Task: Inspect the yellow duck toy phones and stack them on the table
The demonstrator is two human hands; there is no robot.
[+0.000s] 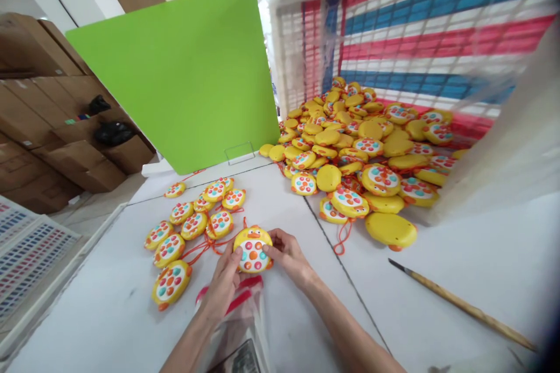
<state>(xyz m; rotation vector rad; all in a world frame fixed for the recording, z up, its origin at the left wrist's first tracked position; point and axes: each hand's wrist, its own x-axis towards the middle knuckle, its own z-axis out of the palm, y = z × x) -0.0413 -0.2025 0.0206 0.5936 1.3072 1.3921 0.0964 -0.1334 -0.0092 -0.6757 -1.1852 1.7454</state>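
A yellow duck-shaped toy (252,249) with pink, orange and teal buttons on a white belly is held face up between both hands. My left hand (228,268) grips its left edge, the thumb on the front. On its right edge sits my right hand (289,250), thumb also on the front near the buttons. An orange cord comes off the toy's top. To the left lie several similar duck toys (193,225) with orange cords. Just below my hands is a clear plastic bag (245,320) with a red edge, partly hidden by my left forearm.
A large heap of duck toys (350,140) spills from a tipped white crate (284,52) lined with striped sheeting. A pointed wooden-handled tool (464,303) lies at right. A green board (184,81) stands at the back. Cardboard boxes (39,128) are stacked at far left.
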